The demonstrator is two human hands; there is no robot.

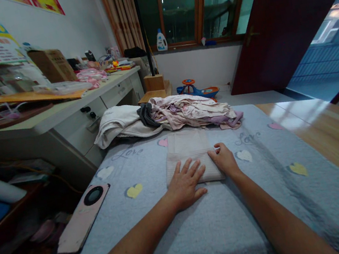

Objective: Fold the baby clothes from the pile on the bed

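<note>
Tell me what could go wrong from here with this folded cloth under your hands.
The folded striped cloth rests on a soft blanket under the left hand and right hand, so lifting either hand might let the fold slip. Its far end lies almost against the clothes pile, which could get dragged onto it. The phone in a pink case lies near the blanket's edge, where a stray arm movement might knock it off.
</note>
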